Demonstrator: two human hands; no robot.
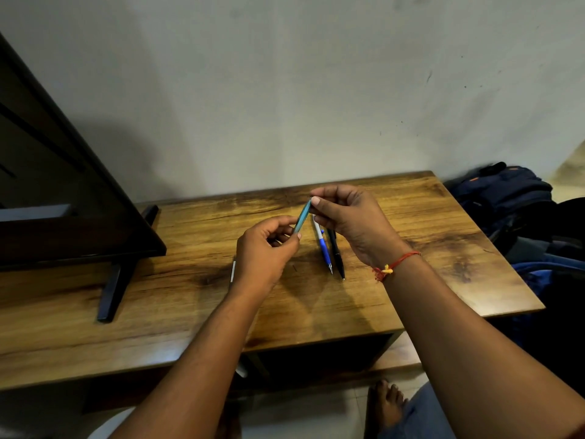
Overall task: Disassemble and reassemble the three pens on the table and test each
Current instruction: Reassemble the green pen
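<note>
1. Currently left hand pinches the lower end of the teal pen; right hand pinches its upper end. The pen is held tilted above the tabletop.
2. Blue-and-white pen and black pen lie side by side on the tabletop, under the right hand.
3. Television stands at left; backpack lies beyond the right edge.

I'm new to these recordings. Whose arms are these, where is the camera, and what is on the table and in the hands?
There is no machine here: a person works with bare hands, and the single picture comes from a camera worn on their head, looking down. The left hand and the right hand each hold one end of a blue-green pen above a wooden table. A white-and-blue pen and a black pen lie side by side on it. A television stands at the left; a backpack sits beside the table at the right.
</note>
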